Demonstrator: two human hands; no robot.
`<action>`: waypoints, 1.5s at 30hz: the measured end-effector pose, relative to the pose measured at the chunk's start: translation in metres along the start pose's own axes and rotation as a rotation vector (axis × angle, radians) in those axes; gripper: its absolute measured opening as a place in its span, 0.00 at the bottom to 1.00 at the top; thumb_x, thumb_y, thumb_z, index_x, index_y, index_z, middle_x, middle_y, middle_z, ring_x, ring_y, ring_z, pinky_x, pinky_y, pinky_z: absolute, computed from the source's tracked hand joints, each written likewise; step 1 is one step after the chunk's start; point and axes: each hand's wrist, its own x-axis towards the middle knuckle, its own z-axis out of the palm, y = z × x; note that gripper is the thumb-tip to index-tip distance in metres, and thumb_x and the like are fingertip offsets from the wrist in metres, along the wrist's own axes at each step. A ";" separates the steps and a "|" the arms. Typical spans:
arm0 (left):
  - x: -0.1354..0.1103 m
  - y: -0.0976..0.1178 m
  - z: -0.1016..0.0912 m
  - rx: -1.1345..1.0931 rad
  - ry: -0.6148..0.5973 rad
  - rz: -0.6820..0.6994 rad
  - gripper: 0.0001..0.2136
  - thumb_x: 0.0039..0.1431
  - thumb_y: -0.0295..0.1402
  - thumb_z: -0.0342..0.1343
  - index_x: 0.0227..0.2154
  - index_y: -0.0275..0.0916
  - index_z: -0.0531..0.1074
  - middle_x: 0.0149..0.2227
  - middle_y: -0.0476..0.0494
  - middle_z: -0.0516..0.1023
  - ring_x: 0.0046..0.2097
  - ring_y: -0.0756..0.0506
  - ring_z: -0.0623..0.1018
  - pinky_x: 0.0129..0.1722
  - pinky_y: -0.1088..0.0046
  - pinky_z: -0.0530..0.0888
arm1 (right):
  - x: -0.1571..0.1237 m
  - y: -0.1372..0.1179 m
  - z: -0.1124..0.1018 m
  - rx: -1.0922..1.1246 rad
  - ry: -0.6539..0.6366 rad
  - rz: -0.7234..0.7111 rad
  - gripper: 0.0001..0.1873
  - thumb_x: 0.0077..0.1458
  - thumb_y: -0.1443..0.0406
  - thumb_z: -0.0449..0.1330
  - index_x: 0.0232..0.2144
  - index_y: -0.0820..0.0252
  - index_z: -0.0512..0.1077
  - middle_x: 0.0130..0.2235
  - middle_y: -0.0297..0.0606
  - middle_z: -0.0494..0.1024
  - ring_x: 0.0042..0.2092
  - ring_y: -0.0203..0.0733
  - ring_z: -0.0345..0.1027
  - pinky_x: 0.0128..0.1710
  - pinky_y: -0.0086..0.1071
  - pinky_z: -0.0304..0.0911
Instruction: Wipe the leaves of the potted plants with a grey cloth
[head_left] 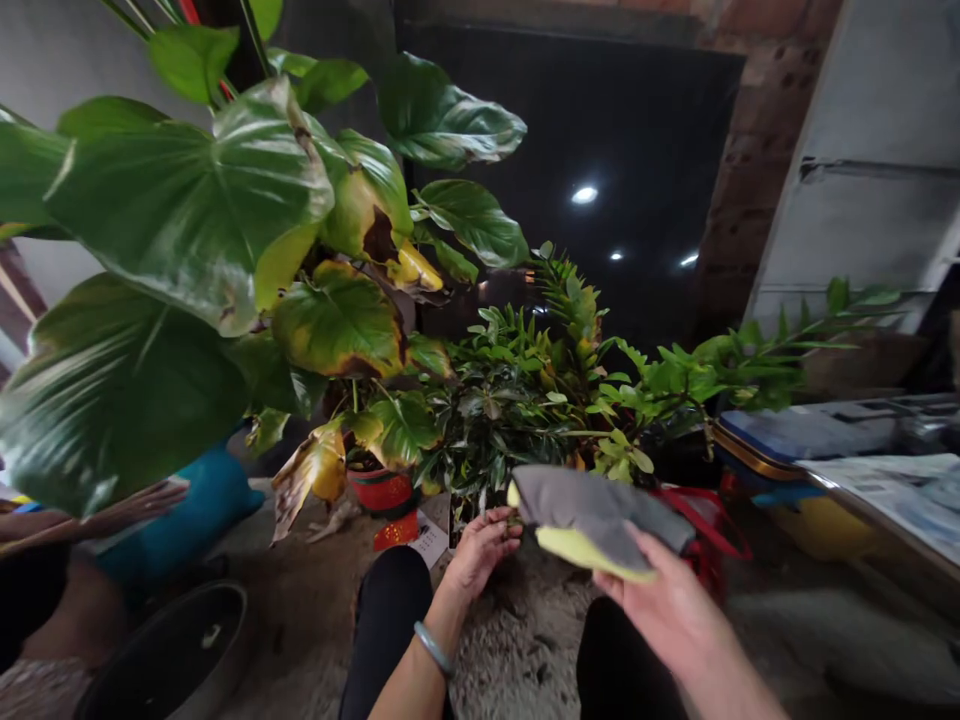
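Likely readying to wipe leaves (487, 410) gently, right hand (667, 598) pinches cloth (577, 508) at five o'clock, left hand (478, 556) curls, hold unclear.

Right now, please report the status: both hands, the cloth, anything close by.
Right hand gripping grey-and-yellow cloth. Left hand curled near its left end; whether it holds anything, unclear. Leafy plants crowd just beyond.

Dim, glare on dark panel (585, 170)
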 end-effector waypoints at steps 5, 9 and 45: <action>-0.006 0.005 0.006 0.007 -0.001 -0.012 0.12 0.38 0.27 0.69 0.30 0.35 0.77 0.34 0.40 0.80 0.35 0.44 0.79 0.38 0.68 0.71 | 0.026 -0.032 0.037 0.114 0.028 -0.313 0.10 0.39 0.73 0.63 0.27 0.56 0.73 0.25 0.28 0.80 0.27 0.38 0.73 0.22 0.29 0.66; -0.011 0.008 0.009 -0.013 0.030 -0.010 0.12 0.36 0.27 0.69 0.28 0.35 0.76 0.28 0.44 0.78 0.32 0.45 0.78 0.35 0.69 0.71 | 0.031 0.010 0.016 0.011 0.133 -0.004 0.04 0.46 0.70 0.61 0.24 0.56 0.71 0.21 0.31 0.78 0.22 0.38 0.70 0.18 0.29 0.63; -0.014 0.033 -0.006 0.035 0.131 0.122 0.21 0.33 0.33 0.71 0.36 0.37 0.80 0.41 0.35 0.80 0.38 0.41 0.77 0.34 0.68 0.72 | 0.008 0.041 0.006 -0.190 0.006 0.224 0.02 0.47 0.69 0.64 0.27 0.61 0.74 0.26 0.40 0.81 0.24 0.41 0.71 0.21 0.32 0.66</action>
